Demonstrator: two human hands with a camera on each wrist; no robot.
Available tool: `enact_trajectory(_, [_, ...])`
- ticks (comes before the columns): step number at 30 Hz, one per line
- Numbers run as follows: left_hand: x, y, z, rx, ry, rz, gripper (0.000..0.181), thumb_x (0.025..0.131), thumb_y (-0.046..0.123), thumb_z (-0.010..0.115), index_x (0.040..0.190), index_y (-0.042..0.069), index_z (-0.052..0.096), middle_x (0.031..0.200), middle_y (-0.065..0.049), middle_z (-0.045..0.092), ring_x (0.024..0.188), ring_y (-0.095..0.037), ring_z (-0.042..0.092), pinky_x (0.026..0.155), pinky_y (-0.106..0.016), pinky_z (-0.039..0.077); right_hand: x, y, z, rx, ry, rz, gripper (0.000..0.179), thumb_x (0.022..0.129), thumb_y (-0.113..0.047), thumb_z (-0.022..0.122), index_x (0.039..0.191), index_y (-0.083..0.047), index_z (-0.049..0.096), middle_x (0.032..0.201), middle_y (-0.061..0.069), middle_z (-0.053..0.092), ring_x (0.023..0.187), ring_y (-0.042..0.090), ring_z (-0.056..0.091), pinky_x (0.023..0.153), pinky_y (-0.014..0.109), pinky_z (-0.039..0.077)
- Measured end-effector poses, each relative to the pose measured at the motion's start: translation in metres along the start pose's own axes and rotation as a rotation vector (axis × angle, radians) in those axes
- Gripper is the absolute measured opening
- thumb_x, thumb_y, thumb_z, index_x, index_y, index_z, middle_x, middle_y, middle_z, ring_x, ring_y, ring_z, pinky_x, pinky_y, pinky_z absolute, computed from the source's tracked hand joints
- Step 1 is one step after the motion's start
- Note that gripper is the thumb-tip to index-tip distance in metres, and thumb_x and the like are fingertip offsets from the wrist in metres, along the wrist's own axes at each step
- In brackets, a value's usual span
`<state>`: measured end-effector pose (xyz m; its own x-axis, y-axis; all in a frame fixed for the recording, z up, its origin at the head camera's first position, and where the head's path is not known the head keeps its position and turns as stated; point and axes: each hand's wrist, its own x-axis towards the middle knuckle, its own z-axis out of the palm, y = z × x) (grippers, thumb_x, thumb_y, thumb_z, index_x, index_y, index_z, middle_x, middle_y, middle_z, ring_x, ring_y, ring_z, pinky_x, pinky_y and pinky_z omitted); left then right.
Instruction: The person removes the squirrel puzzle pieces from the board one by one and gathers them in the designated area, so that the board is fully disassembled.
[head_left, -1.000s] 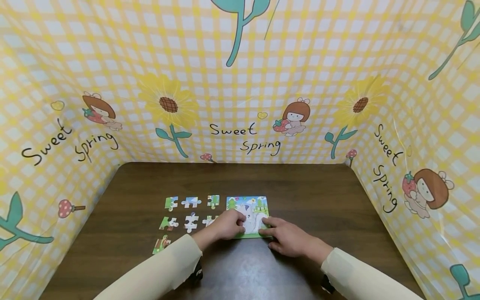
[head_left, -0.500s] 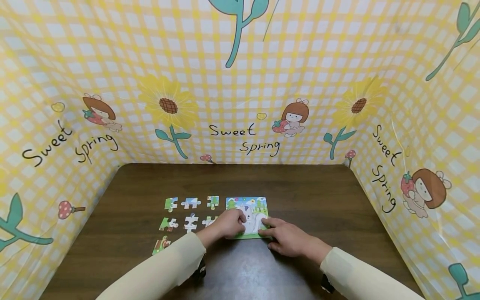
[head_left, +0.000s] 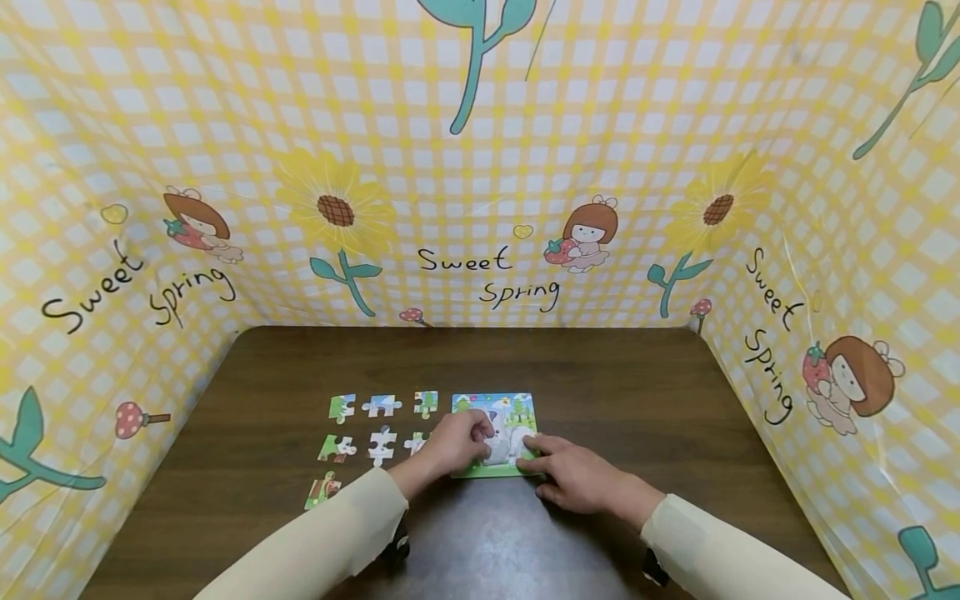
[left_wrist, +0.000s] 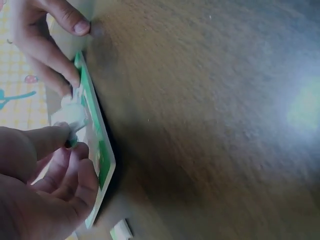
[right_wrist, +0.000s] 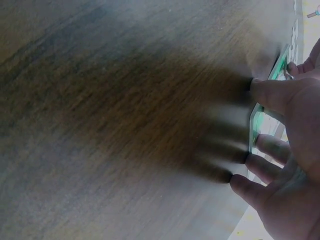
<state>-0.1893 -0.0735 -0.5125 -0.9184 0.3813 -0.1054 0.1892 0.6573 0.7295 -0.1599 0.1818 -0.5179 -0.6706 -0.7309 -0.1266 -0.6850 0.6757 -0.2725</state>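
Observation:
A puzzle board (head_left: 482, 475) with a white squirrel picture and a green border lies flat on the table. My left hand (head_left: 450, 443) is over its left half. In the left wrist view its thumb and fingers pinch a pale puzzle piece (left_wrist: 71, 116), which is tilted up over the board. My right hand (head_left: 581, 477) rests at the board's right side, its fingers extended and the leading fingertips on the picture. In the right wrist view, the spread fingers (right_wrist: 272, 146) reach along the board's edge (right_wrist: 256, 122).
Several loose puzzle pieces lie in rows left of the board, among them a blue and white piece (head_left: 382, 406) and a green piece (head_left: 324, 490) near the left sleeve. A yellow checked cloth (head_left: 480, 200) walls in the brown table (head_left: 600, 375) at the back and sides.
My left fingers have lifted slightly from the board, raising the pale puzzle piece at a tilt. My right hand stays in the same place.

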Motion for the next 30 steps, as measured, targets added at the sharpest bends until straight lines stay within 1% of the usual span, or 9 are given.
enact_trajectory(2, [-0.003,-0.004,-0.004,-0.020,0.023,0.023,0.011,0.086,0.001,0.076,0.092,0.007,0.070,0.076,0.001,0.061,0.069,-0.012,0.055,0.063,-0.027,0.046,0.000,0.000,0.000,-0.003,0.005,-0.006,0.048,0.098,-0.029,0.070,0.145,-0.022,0.061,0.159,0.014,0.044,0.147,0.032,0.041,0.111,0.049,0.044])
enact_trajectory(6, [-0.011,-0.011,-0.019,-0.051,0.033,0.048,0.007,0.089,0.003,0.074,0.094,0.007,0.072,0.080,0.001,0.065,0.074,-0.011,0.057,0.066,-0.028,0.049,0.001,-0.001,0.000,-0.006,0.016,-0.012,0.048,0.097,-0.028,0.071,0.144,-0.021,0.061,0.159,0.015,0.044,0.147,0.033,0.042,0.111,0.049,0.044])
enact_trajectory(10, [-0.024,-0.017,-0.039,-0.076,0.038,0.033,0.007,0.092,0.005,0.074,0.098,0.006,0.074,0.085,0.000,0.068,0.079,-0.012,0.060,0.068,-0.031,0.051,0.000,-0.002,0.000,-0.005,0.014,-0.003,0.048,0.097,-0.028,0.071,0.144,-0.021,0.061,0.159,0.015,0.044,0.147,0.034,0.042,0.110,0.049,0.045])
enact_trajectory(13, [-0.036,-0.023,-0.054,-0.099,0.049,0.014,0.008,0.092,0.005,0.073,0.100,0.005,0.074,0.087,-0.001,0.069,0.080,-0.013,0.061,0.068,-0.032,0.052,-0.001,-0.002,-0.001,0.000,0.007,0.000,0.049,0.098,-0.027,0.070,0.145,-0.021,0.061,0.159,0.015,0.044,0.147,0.035,0.041,0.110,0.050,0.045])
enact_trajectory(15, [-0.044,-0.028,-0.062,-0.105,0.058,0.004,0.007,0.093,0.006,0.073,0.100,0.005,0.074,0.087,-0.001,0.069,0.080,-0.014,0.061,0.069,-0.031,0.052,-0.002,-0.002,-0.002,0.005,0.006,0.004,0.049,0.097,-0.027,0.071,0.145,-0.021,0.061,0.159,0.015,0.043,0.147,0.035,0.041,0.110,0.051,0.045])
enact_trajectory(18, [-0.056,-0.039,-0.070,-0.086,0.069,-0.012,0.006,0.093,0.008,0.073,0.098,0.007,0.075,0.086,0.001,0.069,0.080,-0.014,0.061,0.068,-0.030,0.051,-0.004,-0.001,-0.003,0.005,0.007,0.012,0.049,0.097,-0.026,0.071,0.145,-0.021,0.060,0.159,0.015,0.043,0.147,0.036,0.041,0.110,0.052,0.045])
enact_trajectory(22, [-0.072,-0.054,-0.079,-0.067,0.066,-0.024,0.005,0.092,0.008,0.075,0.097,0.007,0.075,0.085,0.000,0.069,0.078,-0.013,0.060,0.067,-0.028,0.051,-0.005,0.000,-0.003,0.006,0.015,0.014,0.049,0.097,-0.026,0.071,0.145,-0.021,0.060,0.160,0.016,0.043,0.147,0.037,0.040,0.109,0.053,0.045])
enact_trajectory(26, [-0.087,-0.068,-0.088,-0.061,0.058,-0.030,0.006,0.090,0.008,0.076,0.096,0.006,0.075,0.084,0.000,0.070,0.077,-0.011,0.061,0.065,-0.026,0.050,-0.003,0.000,-0.002,0.012,0.020,0.007,0.049,0.097,-0.026,0.071,0.145,-0.021,0.060,0.159,0.016,0.043,0.147,0.037,0.040,0.109,0.053,0.045])
enact_trajectory(30, [-0.102,-0.079,-0.094,-0.034,0.040,-0.039,0.007,0.089,0.007,0.077,0.094,0.004,0.075,0.081,0.000,0.071,0.074,-0.010,0.060,0.064,-0.025,0.048,-0.001,-0.002,0.000,0.007,0.017,-0.004,0.050,0.097,-0.026,0.071,0.145,-0.021,0.060,0.159,0.016,0.044,0.147,0.036,0.041,0.109,0.052,0.045])
